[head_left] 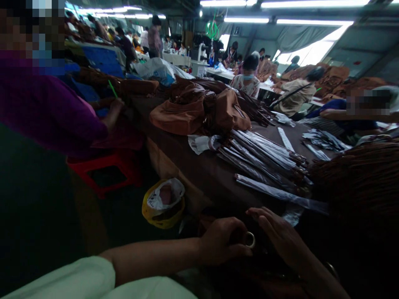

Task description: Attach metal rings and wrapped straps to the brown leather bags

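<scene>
My left hand (222, 241) is curled at the table's near edge, its fingers pinched on a small metal ring (249, 239) fixed to a dark brown leather piece (264, 270) lying under both hands. My right hand (280, 236) rests flat on that leather just right of the ring, fingers stretched out and close together. Beyond my hands lies a bundle of brown straps wrapped in clear plastic (264, 160). A heap of dark brown leather (355, 182) rises at my right.
Tan leather bags (199, 110) are piled mid-table on the brown table (193, 162). A person in a purple top (46, 108) works at the left beside a red stool (102, 170). A yellow bucket lined with a plastic bag (163, 203) stands on the floor. Other workers sit at the back.
</scene>
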